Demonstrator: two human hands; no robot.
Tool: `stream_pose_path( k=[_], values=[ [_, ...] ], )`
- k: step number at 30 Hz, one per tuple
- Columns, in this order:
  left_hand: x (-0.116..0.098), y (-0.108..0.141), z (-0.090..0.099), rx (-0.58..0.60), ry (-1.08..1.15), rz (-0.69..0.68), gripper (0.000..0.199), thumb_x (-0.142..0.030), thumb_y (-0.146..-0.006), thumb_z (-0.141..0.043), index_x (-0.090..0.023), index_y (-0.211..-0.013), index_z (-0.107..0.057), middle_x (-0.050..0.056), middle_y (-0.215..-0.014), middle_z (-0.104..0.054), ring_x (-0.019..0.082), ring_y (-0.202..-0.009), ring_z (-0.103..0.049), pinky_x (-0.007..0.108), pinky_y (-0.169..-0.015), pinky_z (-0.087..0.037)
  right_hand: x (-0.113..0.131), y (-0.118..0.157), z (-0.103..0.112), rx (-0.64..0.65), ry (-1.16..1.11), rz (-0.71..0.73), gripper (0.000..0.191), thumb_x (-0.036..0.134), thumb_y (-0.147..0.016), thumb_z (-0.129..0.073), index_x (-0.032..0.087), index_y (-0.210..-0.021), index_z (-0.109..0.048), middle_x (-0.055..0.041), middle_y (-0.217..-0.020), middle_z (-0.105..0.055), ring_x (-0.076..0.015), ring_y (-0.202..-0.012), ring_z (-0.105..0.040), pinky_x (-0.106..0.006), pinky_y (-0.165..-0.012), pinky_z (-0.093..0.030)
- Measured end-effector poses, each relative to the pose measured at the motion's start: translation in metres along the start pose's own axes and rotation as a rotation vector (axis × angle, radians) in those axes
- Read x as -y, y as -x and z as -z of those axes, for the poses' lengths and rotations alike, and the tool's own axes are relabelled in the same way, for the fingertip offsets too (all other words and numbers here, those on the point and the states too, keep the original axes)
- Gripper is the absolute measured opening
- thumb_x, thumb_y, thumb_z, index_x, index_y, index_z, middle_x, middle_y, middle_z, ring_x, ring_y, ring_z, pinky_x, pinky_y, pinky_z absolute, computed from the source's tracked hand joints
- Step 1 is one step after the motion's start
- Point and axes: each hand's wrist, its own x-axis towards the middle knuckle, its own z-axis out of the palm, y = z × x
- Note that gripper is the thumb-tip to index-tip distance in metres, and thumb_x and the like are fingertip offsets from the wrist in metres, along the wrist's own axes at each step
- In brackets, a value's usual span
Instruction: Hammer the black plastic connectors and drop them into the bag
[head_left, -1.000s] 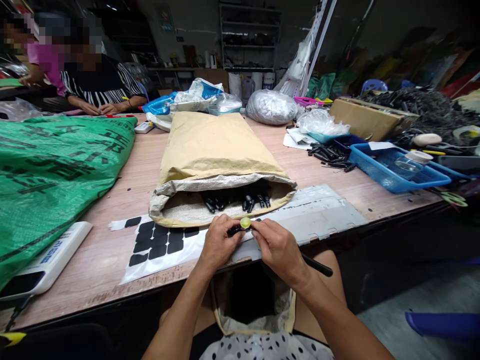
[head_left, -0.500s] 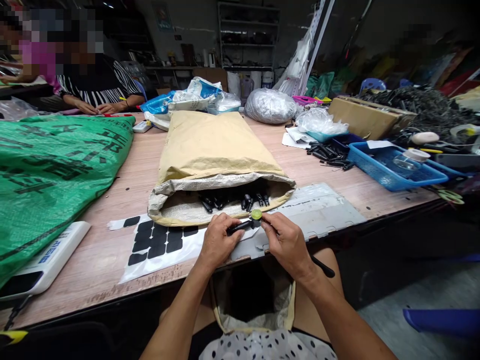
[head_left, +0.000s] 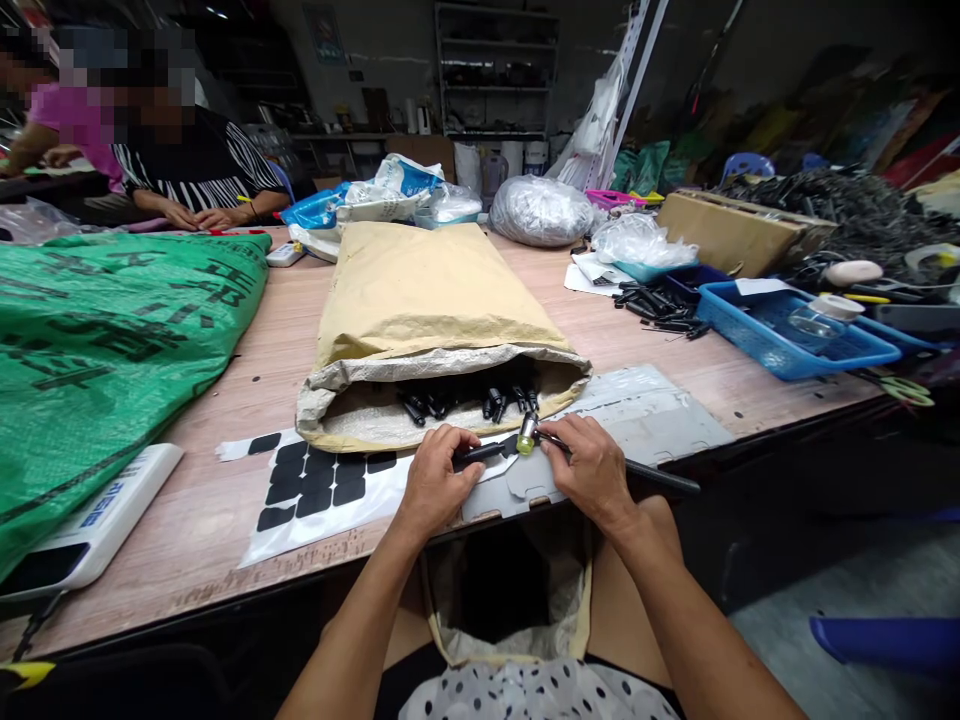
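Observation:
My left hand (head_left: 441, 478) is closed on a slim black tube-like part (head_left: 482, 453), held near the table edge over a grey board (head_left: 652, 400). My right hand (head_left: 589, 470) grips the black handle of a small mallet (head_left: 527, 436), whose metal head has a yellow-green face pointing down. The mallet head is just right of the black part's tip. Beyond both hands lies a yellow woven sack (head_left: 435, 290), its mouth toward me, with several black parts (head_left: 495, 402) inside. A second sack (head_left: 510, 640) hangs open between my legs.
A white sheet of black square pads (head_left: 322, 480) lies at left, near a green sack (head_left: 112, 350) and a white scale (head_left: 105, 520). On the right are a blue basket (head_left: 795, 335), loose black parts (head_left: 660, 305) and a cardboard box (head_left: 735, 235). A person in stripes (head_left: 202, 170) sits across.
My right hand has shifted slightly right and turned the mallet, so its yellow-green face now points down instead of up. My left hand has stayed in place with the black part.

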Motion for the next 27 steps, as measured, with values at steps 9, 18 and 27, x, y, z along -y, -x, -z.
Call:
stream_pose_path(
  k=[9,18,27],
  values=[
    [-0.006,0.008,0.001,-0.021,-0.045,-0.097,0.016,-0.013,-0.080,-0.066,-0.021,-0.093,-0.063,0.004,-0.094,-0.064,0.023,-0.095,-0.056,0.037,-0.086,-0.045,0.004,0.003,-0.005,-0.046,0.108,0.028,0.019,0.021,-0.090,-0.060,0.022,-0.106,-0.070,-0.0056,-0.095,-0.067,-0.0244,-0.091,-0.054,-0.036,-0.082,-0.040],
    [-0.024,0.099,-0.046,0.521,-0.019,-0.158,0.021,-0.018,-0.082,-0.064,-0.025,-0.103,-0.062,0.002,-0.098,-0.070,0.021,-0.089,-0.065,0.032,-0.077,-0.046,0.004,0.003,-0.007,-0.060,0.115,0.030,0.018,0.020,-0.089,-0.060,0.021,-0.105,-0.070,-0.0064,-0.095,-0.066,-0.0246,-0.091,-0.053,-0.036,-0.080,-0.039],
    [-0.005,0.106,-0.067,0.685,-0.137,0.070,0.019,-0.023,-0.079,-0.066,-0.024,-0.097,-0.071,0.005,-0.098,-0.075,0.025,-0.089,-0.070,0.033,-0.075,-0.050,0.005,0.004,-0.006,-0.058,0.129,0.021,0.018,0.021,-0.090,-0.060,0.022,-0.105,-0.069,-0.0060,-0.096,-0.066,-0.0251,-0.091,-0.053,-0.037,-0.081,-0.038]
  ],
)
